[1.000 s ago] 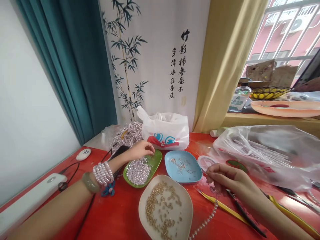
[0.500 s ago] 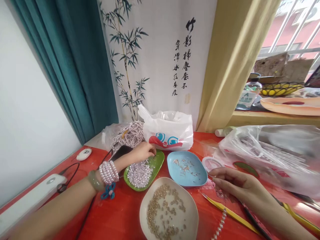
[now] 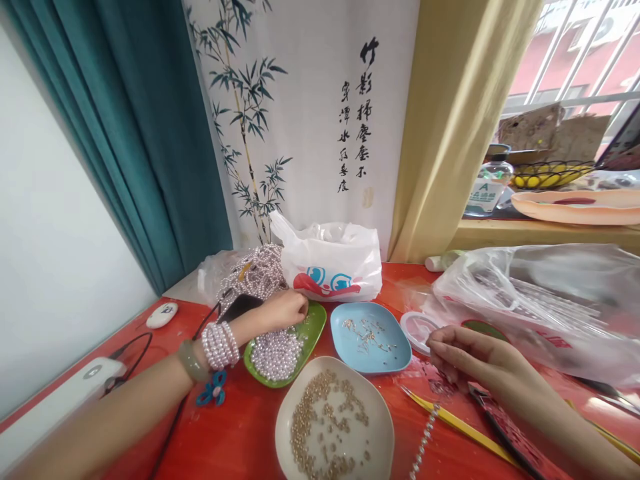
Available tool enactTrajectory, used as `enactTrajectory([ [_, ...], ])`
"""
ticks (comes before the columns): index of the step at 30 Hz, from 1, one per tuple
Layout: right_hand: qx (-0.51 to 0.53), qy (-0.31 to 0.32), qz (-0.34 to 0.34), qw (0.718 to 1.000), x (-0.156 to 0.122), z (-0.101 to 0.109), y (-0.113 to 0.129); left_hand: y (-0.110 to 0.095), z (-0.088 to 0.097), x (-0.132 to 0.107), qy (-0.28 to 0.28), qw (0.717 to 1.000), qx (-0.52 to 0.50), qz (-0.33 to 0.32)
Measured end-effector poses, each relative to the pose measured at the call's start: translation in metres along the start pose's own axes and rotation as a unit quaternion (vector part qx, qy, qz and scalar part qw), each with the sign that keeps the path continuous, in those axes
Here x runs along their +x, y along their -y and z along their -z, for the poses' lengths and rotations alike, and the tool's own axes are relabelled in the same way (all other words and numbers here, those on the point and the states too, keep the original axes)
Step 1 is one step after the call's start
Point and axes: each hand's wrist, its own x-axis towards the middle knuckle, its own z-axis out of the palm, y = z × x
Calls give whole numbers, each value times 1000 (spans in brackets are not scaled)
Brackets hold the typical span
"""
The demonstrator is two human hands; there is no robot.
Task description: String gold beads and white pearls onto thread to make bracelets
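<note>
My left hand (image 3: 283, 310) pinches its fingers together over the green dish (image 3: 313, 325) of pearl beads (image 3: 275, 353). My right hand (image 3: 475, 363) rests on the bench (image 3: 240, 427), fingers lightly curled near a bead strand (image 3: 425, 440); whether they grip it, I cannot tell.

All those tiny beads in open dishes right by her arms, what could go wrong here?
The left hand reaches over the green dish heaped with pearl beads; a nudge of the shallow rim could send them rolling across the red table. The white dish of gold beads lies close between both forearms and might be bumped. The right hand rests by a beaded strand; a tug might drag it off the table.
</note>
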Motion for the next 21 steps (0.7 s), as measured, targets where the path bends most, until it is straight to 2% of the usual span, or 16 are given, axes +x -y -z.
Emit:
enactTrajectory([
  [8,24,18,-21,999,2,2,-2,-12,9,-8,12,998,53,-24],
  [13,36,17,-26,999,1,0,-3,-26,21,-8,-6,998,61,-28],
  [17,65,8,-24,998,0,-1,-4,-54,23,7,-21,997,27,-71],
  [21,59,1,-25,998,0,-1,-4,-78,7,32,-16,994,-5,-112],
])
